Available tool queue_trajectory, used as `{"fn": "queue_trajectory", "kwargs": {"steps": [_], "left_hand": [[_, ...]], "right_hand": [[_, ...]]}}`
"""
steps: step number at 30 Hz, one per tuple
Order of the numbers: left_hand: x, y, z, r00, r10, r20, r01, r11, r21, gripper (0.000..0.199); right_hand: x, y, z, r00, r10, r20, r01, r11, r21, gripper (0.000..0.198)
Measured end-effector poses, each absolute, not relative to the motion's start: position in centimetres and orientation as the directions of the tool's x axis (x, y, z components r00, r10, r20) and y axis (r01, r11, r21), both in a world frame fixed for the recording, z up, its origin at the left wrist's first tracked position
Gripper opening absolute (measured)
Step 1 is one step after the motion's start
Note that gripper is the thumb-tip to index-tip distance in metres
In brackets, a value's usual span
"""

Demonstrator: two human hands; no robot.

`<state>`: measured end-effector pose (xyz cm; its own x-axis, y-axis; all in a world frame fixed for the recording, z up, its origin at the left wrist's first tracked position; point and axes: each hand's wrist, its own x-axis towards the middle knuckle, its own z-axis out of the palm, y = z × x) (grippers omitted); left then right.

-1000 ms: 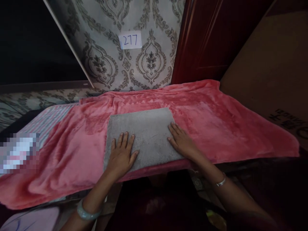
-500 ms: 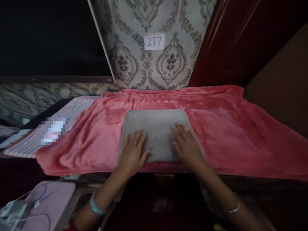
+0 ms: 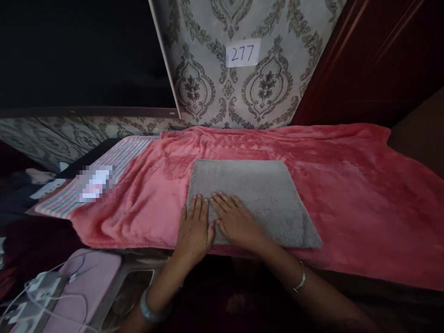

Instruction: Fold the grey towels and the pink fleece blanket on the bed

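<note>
A grey cloth (image 3: 249, 185) is spread flat on a pink plush blanket (image 3: 364, 208). Over the cloth's near left corner rests my left hand (image 3: 194, 229), palm down with fingers stretched out. My right hand (image 3: 237, 219) lies flat beside it on the left half of the cloth, its fingers pointing up and to the left. The two hands almost meet at the thumbs. Neither hand grips anything, and both are open.
On the left, a striped cloth (image 3: 130, 148) carries a blurred-out white item (image 3: 95, 183). Below stand a pink stool-like surface (image 3: 100, 268) and a power strip (image 3: 41, 296) with white cables. A dark screen (image 3: 83, 55) and a paper marked 277 (image 3: 243, 53) are behind.
My right hand has slid left across the grey cloth, from its right side to beside my left hand. The left hand stays near the cloth's left edge. The view has shifted left.
</note>
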<state>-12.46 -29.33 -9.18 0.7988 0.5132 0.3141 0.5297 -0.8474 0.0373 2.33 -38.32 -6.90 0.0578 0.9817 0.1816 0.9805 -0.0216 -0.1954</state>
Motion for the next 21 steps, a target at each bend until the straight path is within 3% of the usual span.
{"fn": "queue_trajectory", "kwargs": {"steps": [5,8,12,16,21], "left_hand": [[-12.5,-29.4,-9.5,0.804,0.49,0.338,0.516,-0.857,0.015,0.059],[-12.6,-29.5,-9.9,0.789,0.5,0.357,0.516,-0.855,0.055,0.059],[-12.9,-28.9,-9.2,0.801,0.502,0.327,0.485,-0.863,0.139,0.059],[-11.8,-26.4,-5.8,0.823,0.494,0.279,0.455,-0.869,0.196,0.055],[-7.7,-22.8,-3.1,0.819,0.543,0.186,0.52,-0.839,0.162,0.059]], "right_hand": [[6.2,-42.0,-8.8,0.218,0.962,0.163,0.968,-0.192,-0.16,0.061],[9.3,-45.8,-9.6,0.357,0.92,0.163,0.932,-0.339,-0.125,0.062],[11.6,-48.4,-8.5,0.438,0.891,0.122,0.898,-0.427,-0.106,0.062],[10.9,-43.9,-4.5,0.388,0.914,0.122,0.92,-0.375,-0.116,0.059],[8.0,-33.0,-1.7,0.233,0.964,0.125,0.968,-0.217,-0.126,0.058]]}}
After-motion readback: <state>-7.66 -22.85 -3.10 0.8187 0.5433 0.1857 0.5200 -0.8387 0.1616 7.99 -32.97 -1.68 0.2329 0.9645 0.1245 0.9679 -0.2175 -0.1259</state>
